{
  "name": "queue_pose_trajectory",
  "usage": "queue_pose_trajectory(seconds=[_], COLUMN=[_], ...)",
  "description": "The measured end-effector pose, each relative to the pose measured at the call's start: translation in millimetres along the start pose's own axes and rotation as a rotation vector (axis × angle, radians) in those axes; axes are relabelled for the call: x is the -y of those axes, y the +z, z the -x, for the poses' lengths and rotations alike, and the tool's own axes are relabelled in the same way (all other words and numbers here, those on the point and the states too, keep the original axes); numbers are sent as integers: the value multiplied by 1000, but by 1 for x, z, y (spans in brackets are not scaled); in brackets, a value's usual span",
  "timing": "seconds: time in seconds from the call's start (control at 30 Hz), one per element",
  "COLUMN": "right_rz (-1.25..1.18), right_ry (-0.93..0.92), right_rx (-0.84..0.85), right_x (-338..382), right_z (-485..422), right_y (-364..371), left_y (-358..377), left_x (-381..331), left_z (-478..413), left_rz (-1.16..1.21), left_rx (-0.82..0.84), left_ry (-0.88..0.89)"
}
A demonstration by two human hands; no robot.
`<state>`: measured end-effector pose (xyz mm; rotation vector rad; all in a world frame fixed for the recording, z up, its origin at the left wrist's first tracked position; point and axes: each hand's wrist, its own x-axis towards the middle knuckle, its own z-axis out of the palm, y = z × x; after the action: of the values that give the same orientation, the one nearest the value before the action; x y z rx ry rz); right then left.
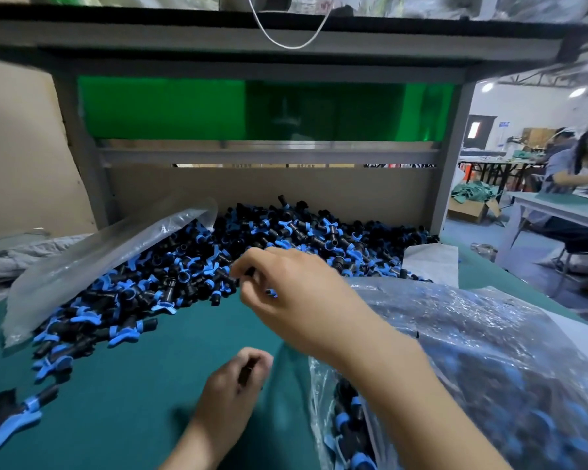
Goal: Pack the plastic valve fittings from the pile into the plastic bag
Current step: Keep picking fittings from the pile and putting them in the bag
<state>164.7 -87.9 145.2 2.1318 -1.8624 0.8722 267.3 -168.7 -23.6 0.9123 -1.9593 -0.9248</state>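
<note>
The valve fittings, black bodies with blue handles, lie in a big pile (286,232) on the far half of the green table (150,385), banked up against a cardboard back wall (252,188). The plastic bag (489,351) sits at the near right corner, clear and crinkled, bulging with the same black and blue pieces. Its mouth faces left, toward the middle of the table.

The right hand (292,300) reaches across the bag to the pile's near edge. Its fingers are curled in tight, and a black fitting (250,272) shows pinched at the fingertips, with a bit of blue under the palm. The left hand (231,385) is low, just beside the bag's mouth, its fingers folded round a dark piece (246,369) that looks like another fitting. Whether it also has the bag's edge, I cannot tell.

A clear plastic sheet (82,259) drapes over the left flank of the pile. A few stray fittings (11,415) lie apart at the near left of the table, and a grey cloth (21,256) is bunched beyond the sheet. A white sack corner (428,262) sticks up behind the bag.

Above the back wall a green panel (167,110) sits in a grey frame, and a white cord (286,45) loops down from the shelf overhead. Off to the right, another person (577,164) sits at a separate table.
</note>
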Motion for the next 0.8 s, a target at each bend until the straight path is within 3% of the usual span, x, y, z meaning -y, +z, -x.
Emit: queue_pose_trajectory(seconds=[0.2,0.4,0.6,0.67,0.8], right_rz=[-202,-424,-993,-1151,-1217], right_ry=[107,566,1048,1145,1218], right_rx=[-2,-5,-173,-250,-311], right_x=[5,-41,-73,-81,-92], right_z=[-9,-9,-19,-23,-25], right_y=[54,114,127,122,124], left_y=[-7,-3,9,13,22], left_x=[10,38,55,60,69], left_z=[-10,-34,-77,-91,-123], left_rz=[-12,-166,-473,-585,-702], left_rx=[-140,-189,-154,-123,-78], left_ry=[-7,-38,-67,-49,14])
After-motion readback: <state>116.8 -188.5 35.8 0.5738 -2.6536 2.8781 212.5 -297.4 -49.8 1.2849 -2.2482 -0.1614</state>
